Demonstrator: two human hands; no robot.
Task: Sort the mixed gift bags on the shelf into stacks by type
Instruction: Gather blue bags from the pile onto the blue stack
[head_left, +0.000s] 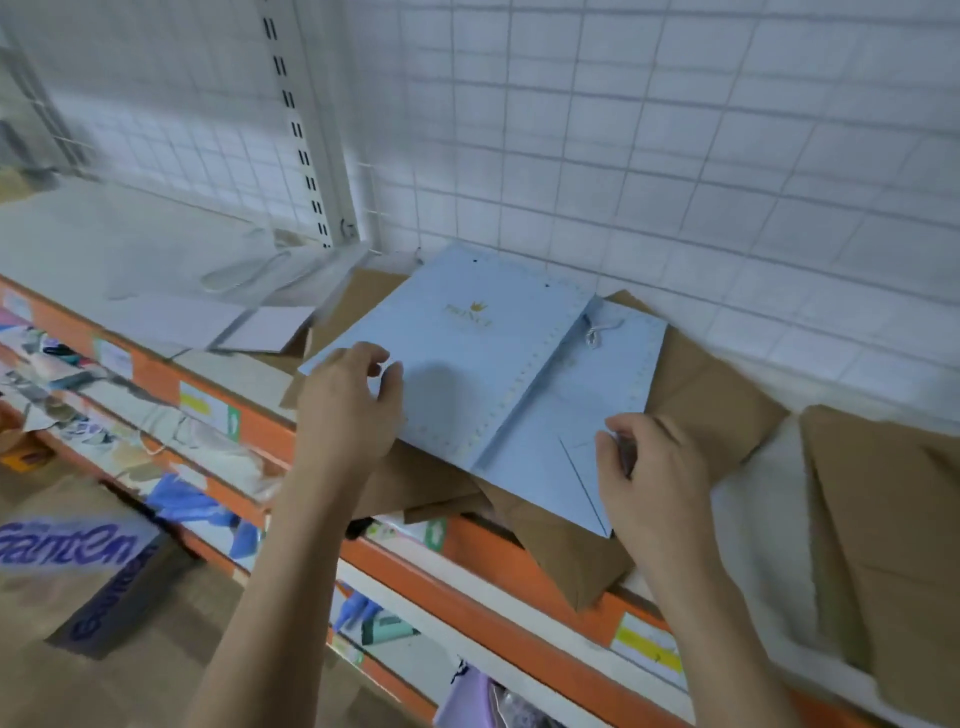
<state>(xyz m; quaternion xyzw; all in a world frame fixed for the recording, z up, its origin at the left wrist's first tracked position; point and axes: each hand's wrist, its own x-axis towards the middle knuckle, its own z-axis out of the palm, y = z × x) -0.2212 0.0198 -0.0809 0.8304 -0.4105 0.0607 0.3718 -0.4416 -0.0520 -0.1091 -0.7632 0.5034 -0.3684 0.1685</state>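
blue gift bag (467, 364) laid flat on brown bags (701, 395) | near edge pinched by right hand (649, 478) | left hand (348, 400) rested on its corner, grip spread

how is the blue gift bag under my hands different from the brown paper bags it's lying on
The blue gift bag is pale blue with a gold crown logo and a dotted border; the brown paper bags look plain. The blue gift bag lies on top, with the left hand and right hand at its near edge; the brown paper bags lie untouched beneath. Both lie flat on the shelf.
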